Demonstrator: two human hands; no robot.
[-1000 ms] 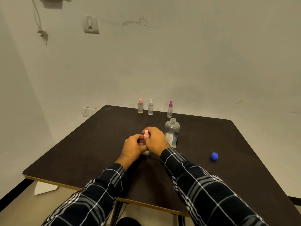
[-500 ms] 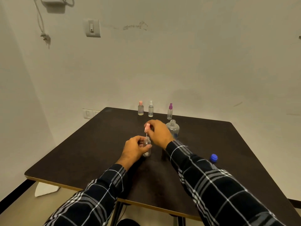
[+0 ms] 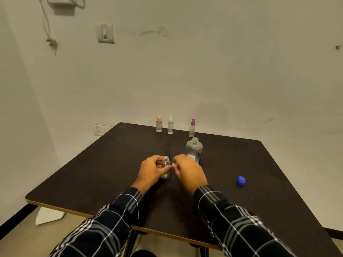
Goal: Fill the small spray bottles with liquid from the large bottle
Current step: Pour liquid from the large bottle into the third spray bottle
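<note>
Now the left hand (image 3: 151,168) grips an uncapped small bottle (image 3: 165,161).

My right hand (image 3: 187,170) is blurred just in front of the large bottle (image 3: 194,149) and covers its base. I cannot tell what its fingers pinch. The label on the large bottle is too small to read. Left of the large bottle, my left hand (image 3: 151,169) hides part of the small bottle (image 3: 165,165).
</note>
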